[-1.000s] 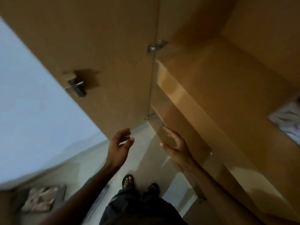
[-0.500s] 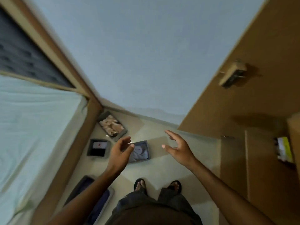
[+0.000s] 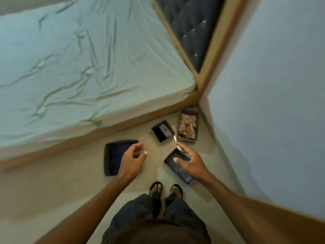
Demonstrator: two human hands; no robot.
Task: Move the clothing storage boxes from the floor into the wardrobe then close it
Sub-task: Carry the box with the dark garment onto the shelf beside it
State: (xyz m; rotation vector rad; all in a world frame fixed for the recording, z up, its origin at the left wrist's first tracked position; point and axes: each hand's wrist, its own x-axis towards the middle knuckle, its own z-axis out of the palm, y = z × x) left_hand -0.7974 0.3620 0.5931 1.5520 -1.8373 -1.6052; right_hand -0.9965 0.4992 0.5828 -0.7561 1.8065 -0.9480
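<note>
Several dark storage boxes lie on the floor ahead of my feet. A large box of dark clothes (image 3: 112,156) sits at the left, partly behind my left hand (image 3: 131,160), which is empty with curled fingers. A small box with a red-marked item (image 3: 162,131) lies further off. Beside it is a box of beige clothes (image 3: 188,126) near the wall. A box of grey clothes (image 3: 177,167) lies under my right hand (image 3: 190,162), which is spread and holds nothing. Both hands hover above the boxes. The wardrobe is out of view, except a brown edge (image 3: 281,213) at lower right.
A bed with a pale green sheet (image 3: 79,67) and a wooden frame (image 3: 98,133) fills the left. Its dark tufted headboard (image 3: 191,27) meets the pale wall (image 3: 272,103) on the right. My sandalled feet (image 3: 165,189) stand on beige floor.
My view has swung from the open wardrobe shelves round to the floor and bed. The boxes now lie straight ahead, and both empty hands stay raised in front of me.
</note>
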